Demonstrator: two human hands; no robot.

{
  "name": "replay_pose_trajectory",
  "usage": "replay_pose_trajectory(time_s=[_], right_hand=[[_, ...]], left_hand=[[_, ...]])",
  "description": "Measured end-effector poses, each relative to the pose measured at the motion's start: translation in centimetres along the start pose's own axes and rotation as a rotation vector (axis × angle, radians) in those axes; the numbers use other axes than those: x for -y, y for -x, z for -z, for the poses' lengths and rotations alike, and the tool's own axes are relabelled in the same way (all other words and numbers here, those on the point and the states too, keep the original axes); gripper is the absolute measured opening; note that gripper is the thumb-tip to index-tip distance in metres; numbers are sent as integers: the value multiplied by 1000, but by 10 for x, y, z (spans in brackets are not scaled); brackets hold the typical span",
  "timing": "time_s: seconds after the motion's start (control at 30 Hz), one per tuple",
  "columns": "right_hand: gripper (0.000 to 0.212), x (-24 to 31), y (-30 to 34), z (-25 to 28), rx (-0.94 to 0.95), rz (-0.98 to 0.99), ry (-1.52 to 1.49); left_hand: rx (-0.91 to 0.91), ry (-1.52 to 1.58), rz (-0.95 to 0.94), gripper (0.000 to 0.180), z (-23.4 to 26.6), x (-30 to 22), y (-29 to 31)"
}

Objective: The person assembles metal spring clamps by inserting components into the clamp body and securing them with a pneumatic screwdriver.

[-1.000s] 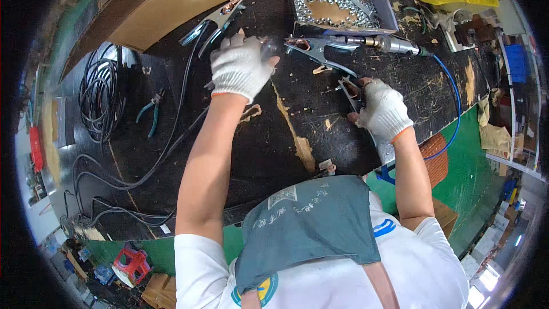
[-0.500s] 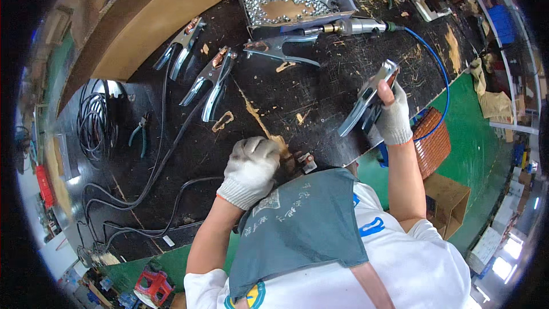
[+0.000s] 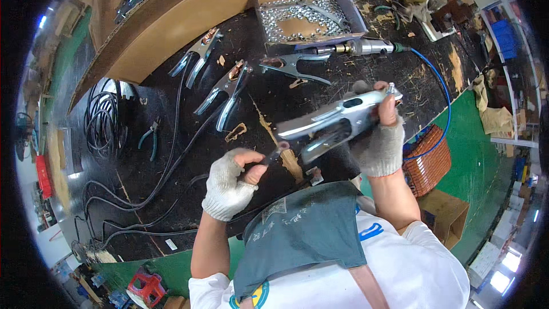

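Clamp [image 3: 350, 115] turned flatter — right hand [image 3: 377, 151]: grip around it | left hand [image 3: 229, 187]: grip pinching cable end [image 3: 275, 154]

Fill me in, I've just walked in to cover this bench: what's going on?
The gloved right hand holds a silvery clamp, while the gloved left hand pinches the end of a black cable near the clamp's handles; the two look apart. Three more clamps lie on the dark table, two with cables leading to them, and an open box of shiny metal parts sits beyond.
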State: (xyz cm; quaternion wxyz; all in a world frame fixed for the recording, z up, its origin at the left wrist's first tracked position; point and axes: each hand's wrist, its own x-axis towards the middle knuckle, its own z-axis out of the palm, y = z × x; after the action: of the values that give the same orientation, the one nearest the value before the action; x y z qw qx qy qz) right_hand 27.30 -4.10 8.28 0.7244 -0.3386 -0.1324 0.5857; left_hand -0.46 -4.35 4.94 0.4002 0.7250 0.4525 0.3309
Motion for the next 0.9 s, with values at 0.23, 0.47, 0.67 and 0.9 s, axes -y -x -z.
replay_pose_trajectory(time_s=[0.23,0.47,0.67,0.9], right_hand=[[56,-41,14,-11,232,-158,207],[48,-30,18,-3,456,-261,477],[29,-8,7,-2,598,-135,964],[25,-17,7,-7,790,-84,1140]], left_hand=[[-66,114,-16,21,4,-4,2],[-19,235,-97,17,9,10,13],[-21,28,-173,16,3,17,16],[29,77,-211,17,-6,19,18]])
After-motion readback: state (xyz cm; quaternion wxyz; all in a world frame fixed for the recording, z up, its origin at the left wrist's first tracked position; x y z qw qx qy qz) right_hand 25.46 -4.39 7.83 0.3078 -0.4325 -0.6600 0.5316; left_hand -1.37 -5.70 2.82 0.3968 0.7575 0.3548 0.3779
